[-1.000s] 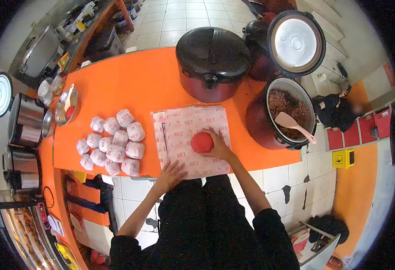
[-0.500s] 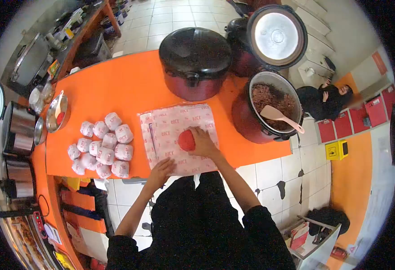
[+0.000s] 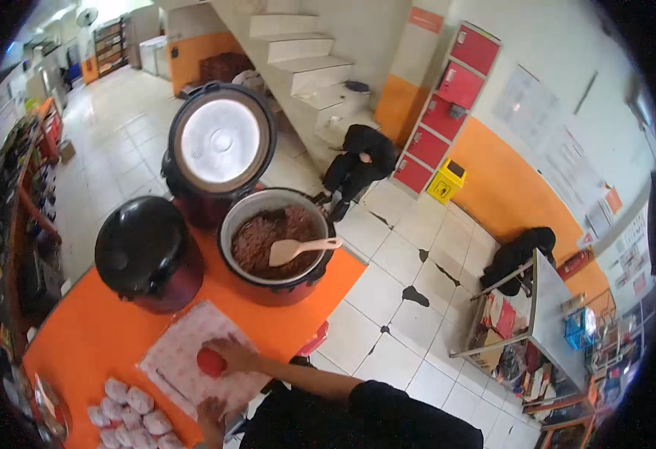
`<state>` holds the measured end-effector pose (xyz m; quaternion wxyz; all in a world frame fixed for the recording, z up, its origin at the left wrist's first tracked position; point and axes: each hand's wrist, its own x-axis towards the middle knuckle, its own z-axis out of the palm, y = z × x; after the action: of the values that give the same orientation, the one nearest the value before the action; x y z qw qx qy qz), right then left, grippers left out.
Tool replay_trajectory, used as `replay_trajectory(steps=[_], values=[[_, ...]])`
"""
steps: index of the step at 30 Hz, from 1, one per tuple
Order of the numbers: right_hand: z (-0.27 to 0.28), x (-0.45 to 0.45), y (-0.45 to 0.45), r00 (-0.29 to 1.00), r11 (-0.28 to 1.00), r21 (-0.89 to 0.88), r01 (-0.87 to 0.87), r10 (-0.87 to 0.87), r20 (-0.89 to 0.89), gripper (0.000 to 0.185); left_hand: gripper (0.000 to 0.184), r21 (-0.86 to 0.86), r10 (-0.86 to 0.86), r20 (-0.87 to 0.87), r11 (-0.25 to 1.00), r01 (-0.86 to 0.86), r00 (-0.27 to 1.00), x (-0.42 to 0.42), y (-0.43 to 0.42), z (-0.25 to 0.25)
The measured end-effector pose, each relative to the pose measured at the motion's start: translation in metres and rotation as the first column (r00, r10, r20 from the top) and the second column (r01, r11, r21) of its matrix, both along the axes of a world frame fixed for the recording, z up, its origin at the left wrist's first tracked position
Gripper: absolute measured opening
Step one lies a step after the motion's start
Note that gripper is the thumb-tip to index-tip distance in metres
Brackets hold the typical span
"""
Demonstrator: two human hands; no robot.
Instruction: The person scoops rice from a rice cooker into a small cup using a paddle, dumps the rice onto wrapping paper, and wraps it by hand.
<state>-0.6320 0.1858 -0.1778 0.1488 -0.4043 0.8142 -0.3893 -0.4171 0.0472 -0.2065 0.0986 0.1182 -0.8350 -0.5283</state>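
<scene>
My right hand (image 3: 231, 352) is closed around a small round red bowl (image 3: 210, 362), resting on printed wrapping paper (image 3: 186, 337). The paper lies in a stack on the orange table (image 3: 81, 322). At the near edge of the paper, my left hand (image 3: 211, 416) lies with its fingers out flat, holding nothing that I can see. Several paper-wrapped bundles (image 3: 139, 399) sit grouped to the left. Beyond the paper stands an open pot (image 3: 231, 217) of dark reddish-brown rice (image 3: 257, 243), with a pale paddle (image 3: 305, 249) lying across it.
A lidded dark pot (image 3: 148, 247) stands at the table's far side. Behind the rice is a raised lid (image 3: 223, 142). A metal bowl (image 3: 50, 404) is at the left edge. A person in black (image 3: 362, 161) sits by the stairs (image 3: 305, 75). A shelf unit (image 3: 530, 322) stands right.
My view has swung right and upward, bringing the stairs, lockers and shelf into fuller sight. My right hand keeps hold of the red bowl on the paper; my left stays at the near edge.
</scene>
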Motion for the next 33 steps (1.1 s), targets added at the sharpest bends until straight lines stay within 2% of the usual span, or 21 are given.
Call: replay_trajectory(steps=[1,3,4,5,8,14,17,19,21,23,25,27,29,30,31,33], values=[[-0.007,-0.003,0.0,1.0,0.999,-0.035,-0.005,0.005,0.0,0.091,0.029,0.096,-0.022,0.03,0.995,0.019,0.999,-0.001,-0.003,-0.008],[-0.008,-0.008,0.0,0.999,1.0,0.005,-0.031,0.03,0.034,0.092,0.044,0.023,-0.327,0.154,0.945,0.327,0.932,0.002,-0.028,-0.006],[-0.008,-0.008,-0.002,0.997,0.999,0.023,-0.044,0.043,0.059,0.093,0.039,0.296,-0.215,0.124,0.94,0.171,0.969,0.003,-0.03,-0.015],[-0.008,-0.007,-0.003,0.996,0.998,0.038,-0.057,0.054,0.071,0.095,0.038,0.252,-0.195,0.13,0.955,0.158,0.972,-0.001,-0.028,-0.01],[0.024,-0.008,-0.005,0.994,0.958,0.265,-0.107,0.094,0.059,0.098,0.037,0.135,-0.163,0.151,0.98,0.143,0.975,-0.017,-0.017,0.011],[0.035,-0.002,-0.017,0.988,0.939,0.309,-0.151,0.152,0.023,0.099,0.036,0.073,-0.128,0.185,0.991,0.117,0.974,-0.054,-0.006,0.03],[0.011,-0.002,-0.025,0.982,0.954,0.231,-0.191,0.187,0.043,0.097,0.035,0.05,-0.119,0.206,0.993,0.111,0.971,-0.072,0.0,0.036],[-0.011,-0.001,-0.035,0.958,0.973,0.101,-0.208,0.182,0.223,0.095,0.035,0.037,-0.111,0.216,0.994,0.106,0.97,-0.084,0.002,0.039],[0.035,-0.017,-0.016,0.938,0.927,0.184,-0.327,0.294,0.186,0.093,0.034,0.026,-0.108,0.226,0.994,0.104,0.968,-0.092,0.003,0.043],[0.033,-0.018,-0.021,0.949,0.948,0.129,-0.293,0.272,0.158,0.09,0.034,0.017,-0.107,0.23,0.994,0.106,0.967,-0.096,0.003,0.046],[0.036,-0.018,-0.023,0.962,0.967,0.087,-0.241,0.226,0.155,0.086,0.033,0.008,-0.099,0.24,0.995,0.1,0.966,-0.095,0.003,0.05],[0.134,-0.038,0.003,0.973,0.986,0.056,-0.158,0.146,0.177,0.081,0.033,0.0,-0.089,0.238,0.996,0.092,0.967,-0.093,0.001,0.052],[0.206,-0.069,0.041,0.989,1.0,0.016,0.018,-0.015,-0.149,0.078,0.032,-0.003,-0.086,0.234,0.996,0.09,0.968,-0.091,0.0,0.053],[0.217,-0.088,0.06,0.982,0.973,-0.192,0.127,-0.15,-0.11,0.079,0.032,-0.003,-0.081,0.235,0.996,0.084,0.969,-0.087,0.001,0.054],[0.225,-0.103,0.077,0.959,0.887,-0.392,0.245,-0.28,-0.034,0.08,0.032,-0.003,-0.084,0.233,0.996,0.087,0.969,-0.085,-0.002,0.054],[0.251,-0.129,0.118,0.815,0.788,-0.301,0.538,-0.577,-0.053,0.083,0.032,-0.01,-0.083,0.227,0.996,0.088,0.97,-0.082,-0.001,0.059]])
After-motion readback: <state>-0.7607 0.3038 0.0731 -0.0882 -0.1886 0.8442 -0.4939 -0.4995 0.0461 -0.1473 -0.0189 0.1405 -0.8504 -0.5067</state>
